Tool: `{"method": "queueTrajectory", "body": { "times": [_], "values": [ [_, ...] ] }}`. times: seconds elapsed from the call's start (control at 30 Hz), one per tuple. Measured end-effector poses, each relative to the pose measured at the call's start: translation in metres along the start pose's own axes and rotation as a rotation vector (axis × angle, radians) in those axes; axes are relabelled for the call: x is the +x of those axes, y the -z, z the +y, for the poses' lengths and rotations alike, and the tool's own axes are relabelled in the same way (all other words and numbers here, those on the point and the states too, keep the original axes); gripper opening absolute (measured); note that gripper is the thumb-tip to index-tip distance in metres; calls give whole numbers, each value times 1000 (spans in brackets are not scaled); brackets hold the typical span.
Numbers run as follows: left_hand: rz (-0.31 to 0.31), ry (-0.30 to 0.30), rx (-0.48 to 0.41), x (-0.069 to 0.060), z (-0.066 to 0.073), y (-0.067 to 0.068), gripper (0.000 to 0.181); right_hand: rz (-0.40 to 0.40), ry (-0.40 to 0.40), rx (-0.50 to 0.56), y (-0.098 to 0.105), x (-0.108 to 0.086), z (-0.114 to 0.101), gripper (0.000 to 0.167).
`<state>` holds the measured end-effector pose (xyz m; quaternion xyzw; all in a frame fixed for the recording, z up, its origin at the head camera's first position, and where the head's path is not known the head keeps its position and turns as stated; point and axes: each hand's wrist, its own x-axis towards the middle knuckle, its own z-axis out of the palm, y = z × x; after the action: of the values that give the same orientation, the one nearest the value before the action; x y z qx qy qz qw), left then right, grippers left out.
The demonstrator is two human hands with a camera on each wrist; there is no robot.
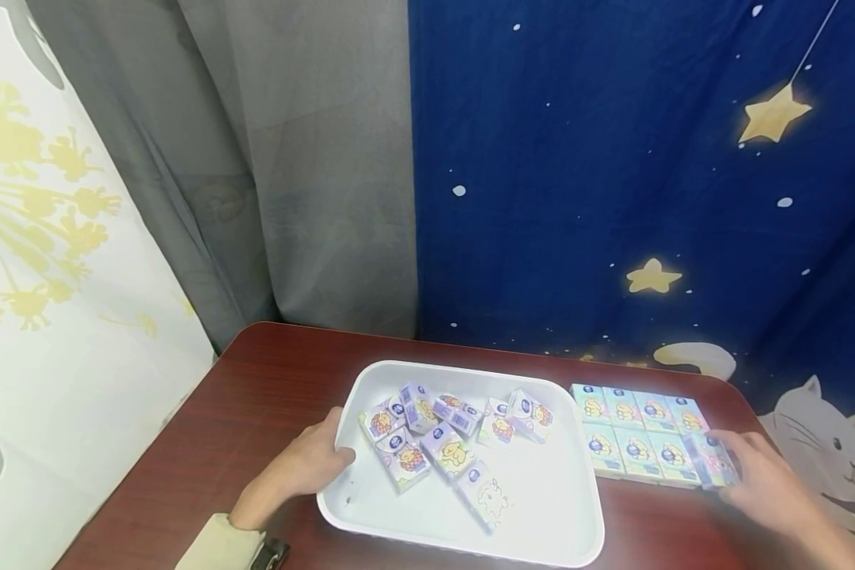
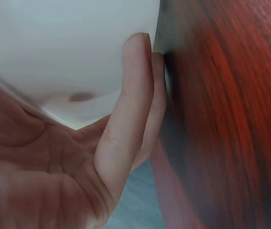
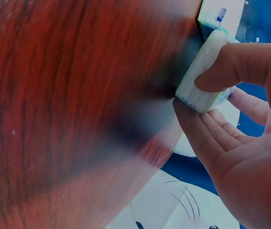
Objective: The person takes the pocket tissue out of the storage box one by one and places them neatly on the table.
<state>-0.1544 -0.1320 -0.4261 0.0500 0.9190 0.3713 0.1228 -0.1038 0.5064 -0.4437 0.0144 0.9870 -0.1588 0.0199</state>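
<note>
Your right hand [image 1: 764,477] pinches a boxy packet [image 1: 712,462], long axis pointing away and slightly leftward, at the right end of the near packet row [image 1: 639,449] on the wood-grained bench [image 1: 655,526]. Your left hand [image 1: 318,454] grips the round-cornered white tray [image 1: 541,507].

Left hand [image 1: 312,454] grips on the left, thumb [image 1: 345,457] pointing right, fingers [image 2: 126,102] stretched nearly straight, the left wrist [image 1: 258,499] slanting up from near. Well apart, over right, the right hand [image 1: 764,480] pinches: thumb [image 3: 228,69] bent, fingers [image 3: 197,129] opposite, right forearm [image 1: 822,529] angling in from near right.
</note>
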Motion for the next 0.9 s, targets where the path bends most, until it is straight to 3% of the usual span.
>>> {"method": "queueTrajectory", "body": {
  "times": [0.9],
  "values": [
    [-3, -1, -16, 0, 0, -1, 55, -1, -11, -27, 0, -3, -1, 77]
  ]
}}
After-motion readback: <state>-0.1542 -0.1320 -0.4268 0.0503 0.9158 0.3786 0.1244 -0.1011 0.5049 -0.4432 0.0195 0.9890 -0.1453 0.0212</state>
